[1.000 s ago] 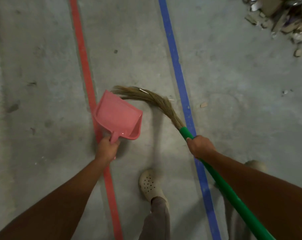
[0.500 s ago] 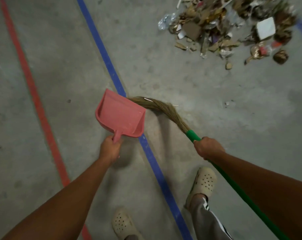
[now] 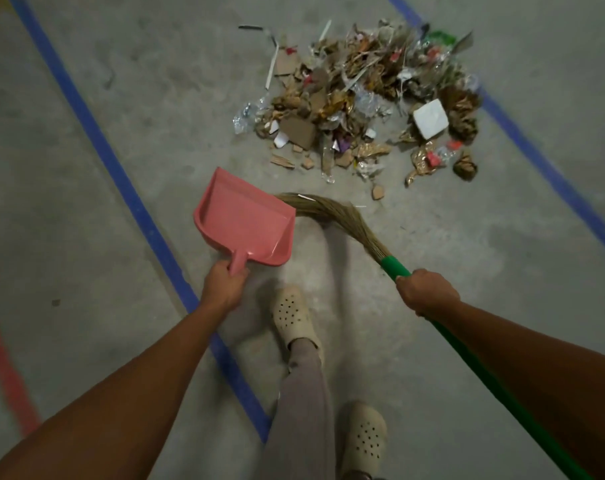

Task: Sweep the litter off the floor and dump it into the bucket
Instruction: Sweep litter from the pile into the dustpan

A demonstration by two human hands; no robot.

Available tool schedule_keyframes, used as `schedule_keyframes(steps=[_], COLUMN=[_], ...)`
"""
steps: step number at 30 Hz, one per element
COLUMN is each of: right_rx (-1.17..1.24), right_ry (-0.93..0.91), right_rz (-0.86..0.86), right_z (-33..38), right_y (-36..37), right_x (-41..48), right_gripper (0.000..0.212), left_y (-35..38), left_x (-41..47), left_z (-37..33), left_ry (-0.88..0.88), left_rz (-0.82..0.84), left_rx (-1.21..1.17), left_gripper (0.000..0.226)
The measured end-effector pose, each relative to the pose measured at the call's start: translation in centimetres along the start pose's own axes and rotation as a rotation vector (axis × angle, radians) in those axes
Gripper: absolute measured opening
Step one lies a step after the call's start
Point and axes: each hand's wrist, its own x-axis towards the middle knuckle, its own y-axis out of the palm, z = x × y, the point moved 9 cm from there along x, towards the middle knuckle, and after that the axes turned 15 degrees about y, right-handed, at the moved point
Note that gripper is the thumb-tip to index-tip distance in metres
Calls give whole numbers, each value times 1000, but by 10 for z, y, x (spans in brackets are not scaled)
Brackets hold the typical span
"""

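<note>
A pile of litter (image 3: 363, 102), cardboard scraps, crumpled paper, plastic wrap and a white foam block, lies on the concrete floor ahead. My left hand (image 3: 225, 285) grips the handle of a pink dustpan (image 3: 244, 220), held just short of the pile. My right hand (image 3: 427, 292) grips the green handle of a broom (image 3: 342, 216). Its straw bristles curve left and their tips pass behind the dustpan's right edge. No bucket is in view.
Blue tape lines (image 3: 121, 178) run diagonally across the floor on both sides of the pile, and a red line (image 3: 3, 365) crosses the lower left. My feet in cream clogs (image 3: 294, 317) stand below the dustpan.
I have walked forward and turned right: the litter pile moved from the top right corner to the centre ahead, and the tape lines slid left. Both hands keep their grips.
</note>
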Motion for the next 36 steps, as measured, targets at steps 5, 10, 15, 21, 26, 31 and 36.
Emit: schedule_keyframes(steps=[5, 10, 15, 21, 26, 31, 36], right_rx=[-48, -133, -181, -219, -188, -164, -214], right_ry=[-2, -16, -42, -104, -123, -140, -202], right_rz=[-82, -169, -178, -216, -213, -242, -319], right_z=[32, 47, 46, 31, 11, -9, -25], right_y=[-60, -104, -131, -154, -172, -196, -213], right_x=[39, 71, 114, 165, 185, 192, 193], right_gripper=[38, 41, 39, 38, 37, 35, 36], left_y=[4, 3, 25, 94, 151, 160, 156], left_x=[84, 142, 183, 212, 217, 230, 242], left_z=[-51, -106, -157, -211, -239, -260, -287], left_ry=[13, 56, 154, 217, 123, 18, 46], left_rz=[46, 95, 163, 264, 347, 265, 232], left_rx=[17, 48, 177, 295, 256, 319, 468], left_gripper=[37, 11, 12, 11, 29, 52, 61])
